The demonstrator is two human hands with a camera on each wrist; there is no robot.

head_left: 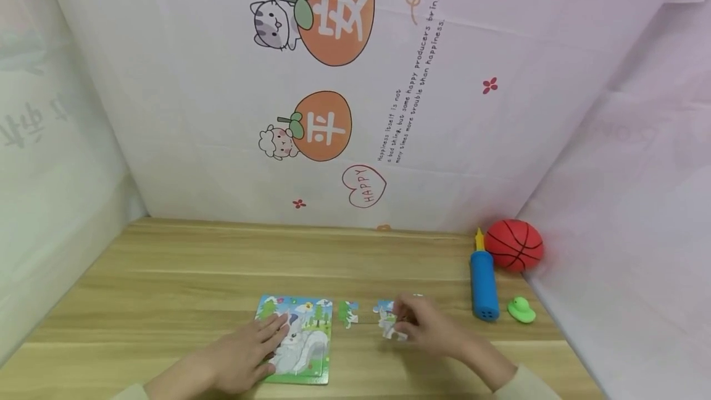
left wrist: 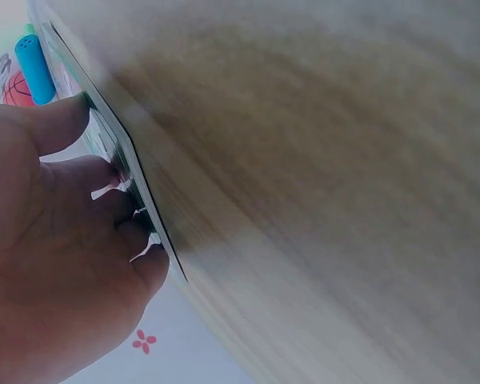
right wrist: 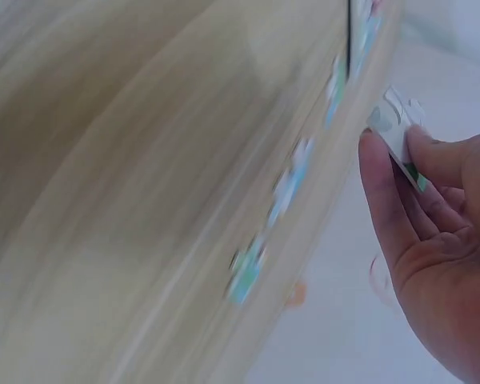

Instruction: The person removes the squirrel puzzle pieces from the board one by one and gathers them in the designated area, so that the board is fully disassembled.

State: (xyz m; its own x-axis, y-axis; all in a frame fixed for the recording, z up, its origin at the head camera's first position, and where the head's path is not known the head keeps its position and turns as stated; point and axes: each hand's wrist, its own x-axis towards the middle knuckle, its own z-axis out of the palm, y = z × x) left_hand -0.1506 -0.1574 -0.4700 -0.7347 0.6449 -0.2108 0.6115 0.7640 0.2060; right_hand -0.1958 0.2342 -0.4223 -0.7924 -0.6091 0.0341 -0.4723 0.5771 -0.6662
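Note:
A jigsaw puzzle board (head_left: 300, 372) with a grey-white squirrel picture lies on the wooden table. My left hand (head_left: 241, 354) rests on its left side, fingers spread over the picture; in the left wrist view, the thumb and fingertips are at the board's edge. To the right of the board, my right hand (head_left: 430, 326) pinches a puzzle piece (right wrist: 394, 122) between thumb and fingers. This piece is whitish with a green corner, held raised and tilted in the right wrist view. A loose green puzzle piece (head_left: 347, 313) lies just right of the board.
More loose puzzle pieces (right wrist: 290, 182) lie in a row on the table (head_left: 194, 270). At the right stand a blue pump (head_left: 484, 286) with a yellow nozzle, a red toy basketball (head_left: 515, 245) and a green toy duck (head_left: 521, 309). Printed white cloth (head_left: 222, 79) walls the table in.

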